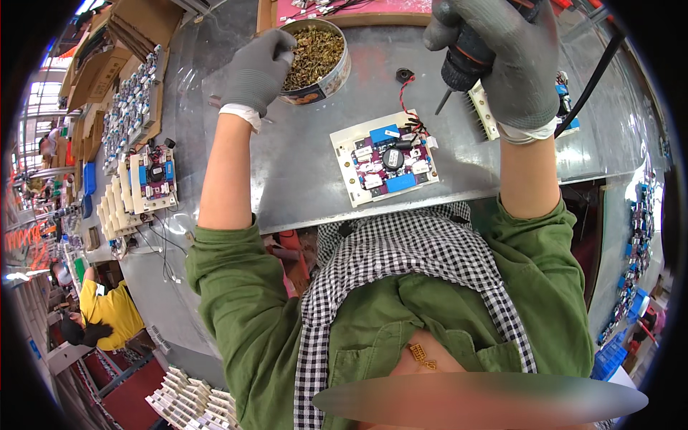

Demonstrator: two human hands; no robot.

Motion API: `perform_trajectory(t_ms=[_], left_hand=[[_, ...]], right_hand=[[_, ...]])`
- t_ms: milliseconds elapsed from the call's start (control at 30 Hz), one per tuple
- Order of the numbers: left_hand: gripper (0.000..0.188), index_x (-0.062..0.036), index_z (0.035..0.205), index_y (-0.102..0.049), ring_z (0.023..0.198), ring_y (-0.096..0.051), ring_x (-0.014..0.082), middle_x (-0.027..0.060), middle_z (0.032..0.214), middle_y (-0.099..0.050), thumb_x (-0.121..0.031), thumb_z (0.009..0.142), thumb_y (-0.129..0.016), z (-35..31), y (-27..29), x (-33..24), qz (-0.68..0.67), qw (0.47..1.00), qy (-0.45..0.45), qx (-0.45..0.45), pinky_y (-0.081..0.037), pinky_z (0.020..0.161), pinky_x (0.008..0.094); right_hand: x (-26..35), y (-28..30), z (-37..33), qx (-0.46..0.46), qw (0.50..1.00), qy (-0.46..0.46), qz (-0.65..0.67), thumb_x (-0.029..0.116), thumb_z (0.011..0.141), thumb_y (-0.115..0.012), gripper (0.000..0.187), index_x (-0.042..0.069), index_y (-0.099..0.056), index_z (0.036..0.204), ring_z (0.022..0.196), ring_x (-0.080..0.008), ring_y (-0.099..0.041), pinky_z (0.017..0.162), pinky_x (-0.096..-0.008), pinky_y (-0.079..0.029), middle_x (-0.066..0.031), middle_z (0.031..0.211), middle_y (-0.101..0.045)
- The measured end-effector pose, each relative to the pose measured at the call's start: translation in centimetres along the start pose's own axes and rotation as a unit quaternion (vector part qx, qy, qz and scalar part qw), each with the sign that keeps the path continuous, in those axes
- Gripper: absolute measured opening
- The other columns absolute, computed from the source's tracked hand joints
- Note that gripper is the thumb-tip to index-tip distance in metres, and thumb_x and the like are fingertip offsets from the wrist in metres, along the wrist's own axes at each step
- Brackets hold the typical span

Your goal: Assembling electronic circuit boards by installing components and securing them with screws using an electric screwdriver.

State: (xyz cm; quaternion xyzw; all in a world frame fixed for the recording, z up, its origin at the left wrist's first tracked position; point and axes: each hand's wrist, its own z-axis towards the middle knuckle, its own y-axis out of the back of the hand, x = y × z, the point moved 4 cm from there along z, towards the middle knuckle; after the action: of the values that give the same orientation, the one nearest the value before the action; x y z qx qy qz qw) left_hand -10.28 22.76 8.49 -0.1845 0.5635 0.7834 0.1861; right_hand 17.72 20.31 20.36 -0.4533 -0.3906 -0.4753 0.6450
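My left hand [259, 70], in a grey glove, is at the left rim of a round tin [326, 87] full of small brass-coloured screws [314, 56]. Its fingers are curled together over the screws; whatever the fingertips hold is hidden. My right hand [519, 72], gloved too, is wrapped round a black electric screwdriver [469, 61], its bit pointing down above the table. Between the hands, nearer me, a circuit board [393, 159] with blue and white parts lies on a cream base. Red and black twisted wires run from it to a small black part [405, 74].
Beneath my right hand sits another cream-based board [484, 111]. A black cable [593, 79] hangs at the right. Stacked boards [147, 175] and cardboard boxes [97, 79] stand at the left. A pink-lined tray [365, 8] is at the back. A person in yellow [111, 315] is farther left.
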Motion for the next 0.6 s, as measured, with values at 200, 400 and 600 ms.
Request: perform_trajectory(t_ms=[200,400,600], left_hand=[[0.036,-0.0028,0.123,-0.068,0.094,-0.069,0.0129,0.0066,0.104,-0.074,0.003,0.088,-0.071,-4.4,0.8,-4.1,-0.237,0.969,-0.027,-0.060,-0.056,0.085,0.0281],[0.052,0.0023,0.136,-0.057,0.101,-0.071,0.0213,0.0154,0.113,-0.070,0.012,0.086,-0.068,-12.4,-0.8,-8.9,-0.488,0.871,0.027,-0.047,-0.059,0.090,0.0322],[0.058,0.0039,0.139,-0.052,0.103,-0.072,0.0241,0.0201,0.114,-0.069,0.014,0.084,-0.068,-13.9,-1.5,-8.8,-0.507,0.860,0.022,-0.056,-0.060,0.089,0.0335]], right_hand=[[0.7,-1.3,0.1,0.010,0.999,0.026,0.037,0.016,0.080,-0.080,0.029,0.003,-0.060,0.097,0.055,-0.0160,-0.062,0.052,-0.0295,-0.053,-0.0069,0.073,-0.064],[-0.1,-2.3,-1.1,0.073,0.975,0.047,0.206,0.016,0.089,-0.077,0.033,0.002,-0.059,0.113,0.057,-0.0187,-0.062,0.053,-0.0310,-0.054,-0.0077,0.078,-0.065],[-0.9,-3.1,-1.6,0.126,0.948,-0.012,0.291,0.016,0.089,-0.076,0.034,0.001,-0.059,0.114,0.057,-0.0190,-0.062,0.054,-0.0315,-0.054,-0.0080,0.078,-0.064]])
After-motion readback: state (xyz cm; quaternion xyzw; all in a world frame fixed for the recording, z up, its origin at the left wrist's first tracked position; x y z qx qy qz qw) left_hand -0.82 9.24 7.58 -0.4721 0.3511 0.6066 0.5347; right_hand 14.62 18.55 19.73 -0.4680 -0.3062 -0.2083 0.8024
